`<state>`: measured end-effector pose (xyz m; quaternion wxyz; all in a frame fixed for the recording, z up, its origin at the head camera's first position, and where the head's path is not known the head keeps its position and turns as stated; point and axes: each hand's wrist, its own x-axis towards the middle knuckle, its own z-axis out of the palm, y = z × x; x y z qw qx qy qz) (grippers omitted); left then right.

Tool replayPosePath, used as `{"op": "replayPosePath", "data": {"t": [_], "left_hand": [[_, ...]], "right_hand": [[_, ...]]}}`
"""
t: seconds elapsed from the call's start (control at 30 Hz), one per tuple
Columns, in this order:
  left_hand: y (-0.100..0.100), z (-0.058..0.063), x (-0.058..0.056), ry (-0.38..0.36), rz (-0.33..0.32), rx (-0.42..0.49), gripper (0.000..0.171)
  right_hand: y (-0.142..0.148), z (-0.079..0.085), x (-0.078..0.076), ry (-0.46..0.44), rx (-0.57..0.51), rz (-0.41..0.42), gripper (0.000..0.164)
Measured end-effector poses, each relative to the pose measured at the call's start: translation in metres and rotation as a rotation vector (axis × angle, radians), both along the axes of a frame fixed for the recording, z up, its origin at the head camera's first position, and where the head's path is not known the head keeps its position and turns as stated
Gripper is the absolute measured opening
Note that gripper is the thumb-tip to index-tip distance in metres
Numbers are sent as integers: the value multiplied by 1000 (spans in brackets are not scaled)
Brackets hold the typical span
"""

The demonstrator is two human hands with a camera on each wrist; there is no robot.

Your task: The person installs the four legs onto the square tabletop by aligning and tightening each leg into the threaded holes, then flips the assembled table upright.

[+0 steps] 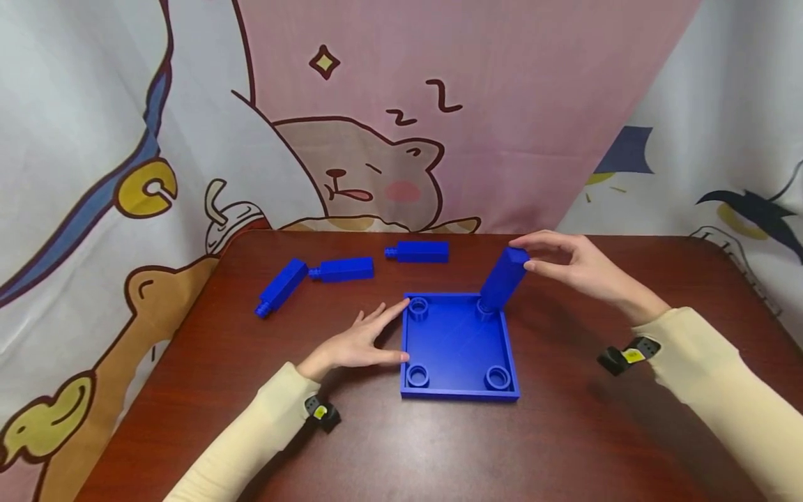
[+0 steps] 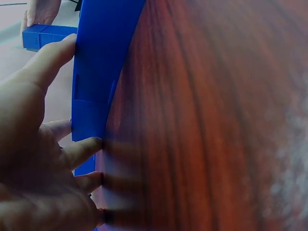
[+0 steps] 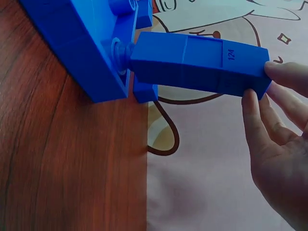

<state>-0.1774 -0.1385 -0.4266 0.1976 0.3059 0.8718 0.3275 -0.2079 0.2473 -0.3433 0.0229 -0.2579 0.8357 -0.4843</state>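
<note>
A square blue tabletop piece (image 1: pixel 454 348) lies on the table with its raised rim up and a round socket in each corner. My right hand (image 1: pixel 580 268) pinches the top end of a blue leg (image 1: pixel 504 279), fingertips and thumb on its sides. The leg stands slightly tilted, its threaded lower end at the far right socket (image 1: pixel 484 309); how deep it sits cannot be told. In the right wrist view the leg (image 3: pixel 202 62) bears the number 124. My left hand (image 1: pixel 357 341) is spread, its thumb and fingertips touching the left rim of the square piece.
Three more blue legs lie towards the back: a slanted leg (image 1: pixel 282 287) at the left, a second leg (image 1: pixel 341 269) beside it, and a third leg (image 1: pixel 423 252) near the far edge. A printed curtain (image 1: pixel 502 139) hangs behind the brown wooden table (image 1: pixel 452 460).
</note>
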Motion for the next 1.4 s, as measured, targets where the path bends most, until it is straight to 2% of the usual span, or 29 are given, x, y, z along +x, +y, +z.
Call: {"op": "replayPosePath", "data": {"t": [0.13, 0.3, 0.47, 0.6, 0.73, 0.97, 1.1, 1.23, 1.4], "left_hand": [[1, 2, 1, -1, -7, -5, 92], [1, 4, 1, 3, -5, -12, 92], [2, 2, 0, 8, -3, -10, 92], [2, 0, 0, 12, -7, -8, 92], [2, 0, 0, 9, -8, -4, 91], [1, 1, -1, 2, 1, -7, 92], [1, 2, -1, -1, 0, -7, 92], [1, 2, -1, -5, -4, -11, 93], [1, 2, -1, -9, -9, -17, 92]], "right_hand": [[-5, 0, 2, -20, 2, -14, 36], [-10, -1, 2, -4, 22, 9, 35], [-12, -2, 3, 9, 40, -13, 35], [-13, -2, 3, -14, 37, -16, 36], [-12, 0, -1, -16, 38, 47, 39], [-8, 9, -14, -5, 99, 243, 47], [-8, 13, -17, 7, 135, 294, 45], [-10, 17, -17, 0, 170, 289, 40], [-13, 15, -13, -58, 189, 219, 36]]}}
